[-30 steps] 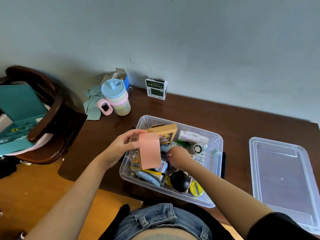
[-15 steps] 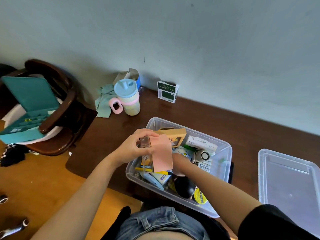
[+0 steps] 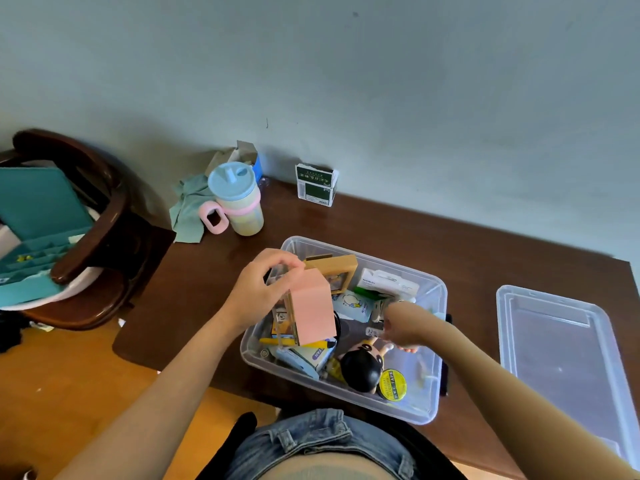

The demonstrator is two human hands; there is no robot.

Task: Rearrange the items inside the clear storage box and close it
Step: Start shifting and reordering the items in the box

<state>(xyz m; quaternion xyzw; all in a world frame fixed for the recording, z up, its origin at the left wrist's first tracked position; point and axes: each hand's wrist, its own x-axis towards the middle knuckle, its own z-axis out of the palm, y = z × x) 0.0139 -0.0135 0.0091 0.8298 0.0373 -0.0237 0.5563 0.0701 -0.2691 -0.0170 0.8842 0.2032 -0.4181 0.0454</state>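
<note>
right hand (image 3: 403,329) shifted right, deeper into clear box (image 3: 429,408) | left hand (image 3: 258,292) clamps pink-backed case (image 3: 311,311) upright — frees floor space | right grip blurred, maybe pinching something small | lid (image 3: 554,344) off, well apart
</note>
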